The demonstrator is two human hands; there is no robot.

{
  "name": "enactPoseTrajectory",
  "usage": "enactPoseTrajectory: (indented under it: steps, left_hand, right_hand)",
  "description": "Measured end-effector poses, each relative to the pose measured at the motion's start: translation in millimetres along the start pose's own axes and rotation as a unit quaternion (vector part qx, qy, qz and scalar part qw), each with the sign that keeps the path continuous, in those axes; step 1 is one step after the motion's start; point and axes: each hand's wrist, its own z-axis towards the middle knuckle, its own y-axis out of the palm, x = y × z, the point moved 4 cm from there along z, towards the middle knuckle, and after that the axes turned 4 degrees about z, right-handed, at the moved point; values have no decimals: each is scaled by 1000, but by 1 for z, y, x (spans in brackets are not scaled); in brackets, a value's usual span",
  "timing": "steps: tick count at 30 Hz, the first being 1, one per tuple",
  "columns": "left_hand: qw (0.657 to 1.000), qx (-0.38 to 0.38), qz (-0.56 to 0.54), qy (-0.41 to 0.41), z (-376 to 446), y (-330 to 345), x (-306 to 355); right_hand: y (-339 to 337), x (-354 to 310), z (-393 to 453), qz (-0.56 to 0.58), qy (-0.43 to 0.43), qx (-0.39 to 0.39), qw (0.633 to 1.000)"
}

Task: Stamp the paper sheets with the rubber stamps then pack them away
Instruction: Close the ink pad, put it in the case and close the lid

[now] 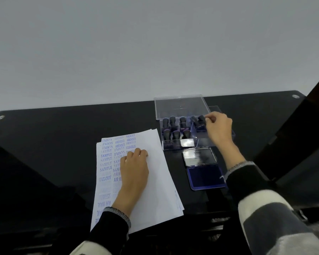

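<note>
With the left hand flat on the paper sheets, the right hand's grip pinches a stamp in the far-right box, seemingly mid-swap; inking follows.

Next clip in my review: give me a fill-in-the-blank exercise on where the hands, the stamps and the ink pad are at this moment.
1. The left hand lies flat on the stack of white ____ sheets.
2. The right hand reaches into the clear plastic stamp case, fingertips at a black-handled ____.
3. The blue ink pad sits near the case with its lid ____.
4. The topmost stamped words on the sheet read ____.

Missing words: paper; rubber stamp; open; AMENDED
</note>
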Motion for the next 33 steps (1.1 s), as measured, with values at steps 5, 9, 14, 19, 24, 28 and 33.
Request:
enactPoseTrajectory:
  steps: [5,9,14,19,24,28,33]
  left_hand:
    - [974,-111,-196,-25,-21,-9,56]
    - [955,-152,-255,-19,-35,-7,98]
    - [904,-196,-367,-94,-35,-7,115]
    - [841,-195,-475,-173,-31,-18,105]
    - [733,-235,-614,-176,-33,-36,81]
    - [608,-290,-700,-238,-38,-40,49]
    - [438,-261,-802,-311,-39,-40,16]
  right_hand:
    - [-32,20,-75,43,57,95,993]
    - [-28,41,-107,2,133,52,990]
    - [-26,39,-116,-11,168,-23,985]
    - [-26,46,-119,118,228,-59,965]
    - [-16,23,-124,306,261,-100,910]
    - [-2,-1,-124,341,197,-150,907]
    - [14,-24,-136,341,106,-217,909]
